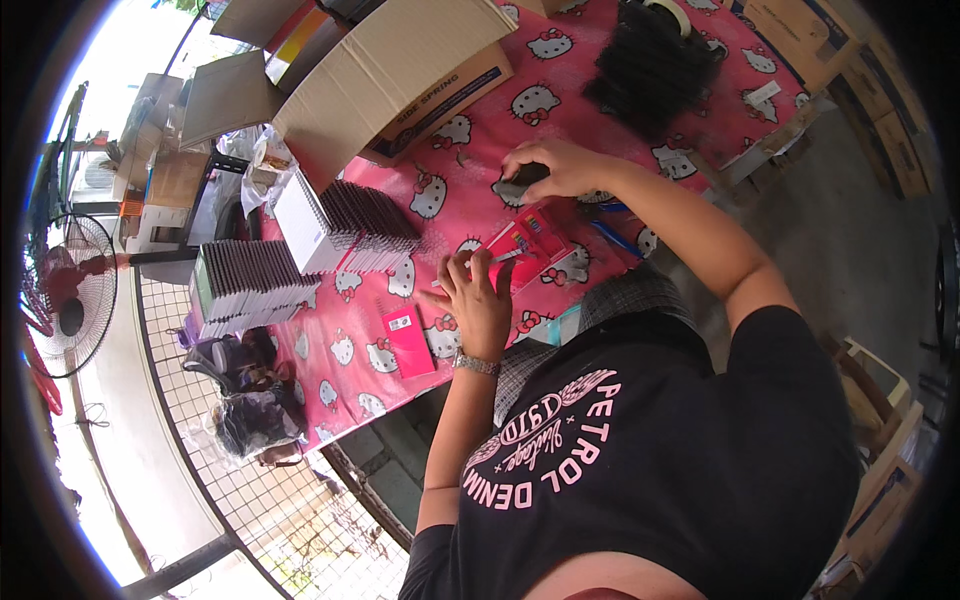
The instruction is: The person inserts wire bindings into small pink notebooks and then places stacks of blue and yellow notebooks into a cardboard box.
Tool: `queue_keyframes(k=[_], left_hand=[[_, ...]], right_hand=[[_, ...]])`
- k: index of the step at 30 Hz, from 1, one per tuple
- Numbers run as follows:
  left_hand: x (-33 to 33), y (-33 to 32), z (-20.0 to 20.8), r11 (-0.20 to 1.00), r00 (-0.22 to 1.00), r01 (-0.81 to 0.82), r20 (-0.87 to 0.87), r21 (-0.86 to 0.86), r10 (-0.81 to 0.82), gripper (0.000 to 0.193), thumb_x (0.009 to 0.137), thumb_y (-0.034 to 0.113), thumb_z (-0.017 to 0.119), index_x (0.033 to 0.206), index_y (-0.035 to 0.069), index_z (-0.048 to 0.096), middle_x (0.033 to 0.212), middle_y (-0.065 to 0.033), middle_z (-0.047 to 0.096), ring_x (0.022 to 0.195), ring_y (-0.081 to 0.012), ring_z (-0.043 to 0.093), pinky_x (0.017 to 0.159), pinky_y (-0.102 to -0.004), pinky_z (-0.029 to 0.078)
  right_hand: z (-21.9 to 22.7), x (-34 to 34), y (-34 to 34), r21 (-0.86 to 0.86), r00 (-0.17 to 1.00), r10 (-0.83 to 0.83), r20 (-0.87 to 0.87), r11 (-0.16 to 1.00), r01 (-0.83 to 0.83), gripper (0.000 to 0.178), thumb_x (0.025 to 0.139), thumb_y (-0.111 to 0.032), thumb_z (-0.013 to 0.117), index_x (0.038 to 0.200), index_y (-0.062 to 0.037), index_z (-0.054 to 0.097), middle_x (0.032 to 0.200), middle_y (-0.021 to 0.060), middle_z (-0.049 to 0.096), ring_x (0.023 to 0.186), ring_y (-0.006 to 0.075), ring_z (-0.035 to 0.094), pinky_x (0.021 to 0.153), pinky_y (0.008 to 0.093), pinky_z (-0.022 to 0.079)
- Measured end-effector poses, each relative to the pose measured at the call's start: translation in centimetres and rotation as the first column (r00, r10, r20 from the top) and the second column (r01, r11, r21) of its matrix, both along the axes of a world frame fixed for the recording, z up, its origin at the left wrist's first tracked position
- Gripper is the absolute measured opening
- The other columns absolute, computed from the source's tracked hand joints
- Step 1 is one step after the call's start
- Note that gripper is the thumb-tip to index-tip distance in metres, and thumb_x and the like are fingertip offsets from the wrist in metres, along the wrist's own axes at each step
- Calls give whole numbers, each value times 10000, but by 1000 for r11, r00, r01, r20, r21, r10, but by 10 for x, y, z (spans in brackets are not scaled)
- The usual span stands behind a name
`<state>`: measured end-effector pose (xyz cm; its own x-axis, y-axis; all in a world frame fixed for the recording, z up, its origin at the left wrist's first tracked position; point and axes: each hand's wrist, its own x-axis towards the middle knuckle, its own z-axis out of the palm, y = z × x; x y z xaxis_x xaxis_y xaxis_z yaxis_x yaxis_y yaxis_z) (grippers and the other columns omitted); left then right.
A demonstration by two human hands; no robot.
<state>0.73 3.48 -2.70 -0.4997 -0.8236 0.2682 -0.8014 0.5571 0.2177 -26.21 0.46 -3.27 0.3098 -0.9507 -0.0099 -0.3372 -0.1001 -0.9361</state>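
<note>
My left hand (pixel 474 305), with a metal watch on its wrist, rests fingers spread at the near left edge of a red-pink notebook (pixel 545 258). A thin white strip (pixel 511 255) lies by its fingertips; I cannot tell whether they touch it. Beyond the notebook, my right hand (pixel 562 170) curls its fingers around a small dark block (pixel 527 177), whose kind does not show clearly. Left of my left hand, another pink notebook (pixel 408 340) with a small white label lies flat. Blue pens (pixel 615 238) lie to the right of the nearer notebook.
Two stacks of spiral notebooks (pixel 345 228) stand on the left of the pink patterned tablecloth (pixel 455 190). An open cardboard box (pixel 440 95) is behind them. A black bundle (pixel 655 70) with a tape roll (pixel 670 15) sits far right. Plastic-wrapped items (pixel 255 410) lie at the left edge.
</note>
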Motion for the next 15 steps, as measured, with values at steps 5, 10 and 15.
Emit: queue_keyframes(k=[5, 10, 15], left_hand=[[0, -7, 0, 983, 978, 175, -120, 52, -168, 352, 795, 288, 760, 1067, 127, 604, 1089, -103, 568, 1093, -340, 498, 960, -503, 355], [-6, -13, 7, 975, 954, 222, -209, 11, -215, 339, 762, 209, 765, 1036, 88, 606, 1060, -127, 573, 1037, -340, 514, 914, -465, 401], [10, -28, 4, 979, 931, 200, -321, 47, -175, 328, 754, 146, 757, 1032, 63, 603, 1037, -138, 566, 1012, -348, 515, 892, -467, 418]], right_hand=[[27, 20, 15, 192, 866, 280, 414, 903, -384, 500, 723, -154, 688, 1208, -39, 651, 1209, 90, 608, 1152, 196, 536, 1010, 327, 397], [29, 17, 9, 210, 933, 281, 225, 921, -328, 512, 670, -147, 717, 1170, -44, 673, 1217, 90, 596, 1151, 234, 525, 1029, 344, 384], [38, 20, 5, 228, 764, 287, 578, 842, -488, 525, 654, -134, 716, 1172, -61, 680, 1125, 72, 622, 1115, 230, 522, 984, 347, 407]])
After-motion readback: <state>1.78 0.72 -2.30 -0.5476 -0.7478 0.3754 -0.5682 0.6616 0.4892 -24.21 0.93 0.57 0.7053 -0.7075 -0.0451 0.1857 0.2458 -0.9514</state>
